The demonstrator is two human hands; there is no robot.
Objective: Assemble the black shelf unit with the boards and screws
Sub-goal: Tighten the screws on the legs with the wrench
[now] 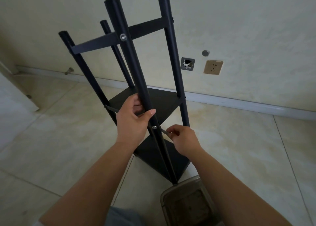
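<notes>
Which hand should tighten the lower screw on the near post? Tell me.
Right. The right hand already pinches a small tool beside the lower screw, while the left hand grips the near post.

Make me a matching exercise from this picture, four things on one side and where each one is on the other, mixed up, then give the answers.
Things:
1. left hand
2. right hand
3. wall socket
4. upper screw

Places:
A. on the wall, right of the shelf unit
B. wrapped round the near pole
C. in the near pole at the top crossbar
D. pinching a small metal tool beside the lower screw

Pairs: 1-B, 2-D, 3-A, 4-C
</notes>
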